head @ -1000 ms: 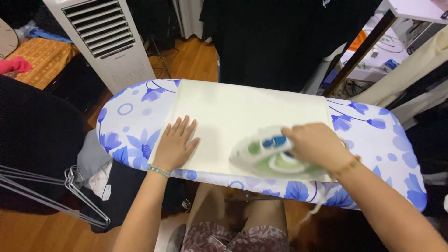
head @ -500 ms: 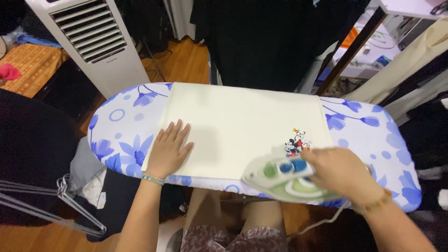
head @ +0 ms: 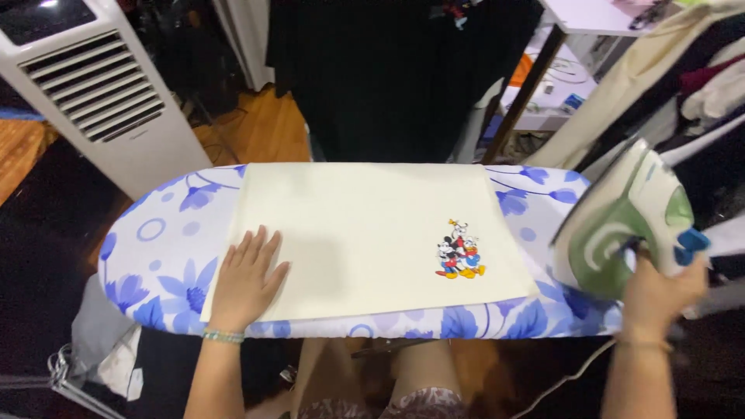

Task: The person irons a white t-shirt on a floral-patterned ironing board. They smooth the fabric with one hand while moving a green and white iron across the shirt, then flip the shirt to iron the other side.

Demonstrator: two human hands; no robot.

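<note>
Surface: blue-flowered white ironing board (head: 167, 240), wooden floor behind.
Iron: green-and-white steam iron (head: 621, 225), tilted up off the board's right end, gripped by right hand (head: 660, 299).
Cloth: cream fabric (head: 357, 233) with cartoon print (head: 459, 250); left hand (head: 247, 279) flat, fingers spread, on its near left corner.

The cream cloth (head: 365, 233) is lying smooth and matt across the ironing board (head: 155, 240), with a small printed cartoon patch (head: 459, 250) looking slightly glossier at about four o'clock of its middle. The board's cover is showing as woven fabric, white with blue flowers, matt throughout. At three o'clock the iron (head: 621, 221) is gleaming as glossy green and white plastic, held up in the right hand (head: 660, 291). The left hand (head: 247, 278) is pressing flat on the cloth, a beaded band at its wrist. At eleven o'clock the fan tower (head: 93, 93) is looking like smooth white plastic; the floor (head: 256, 132) beyond is shining as varnished wood.
</note>
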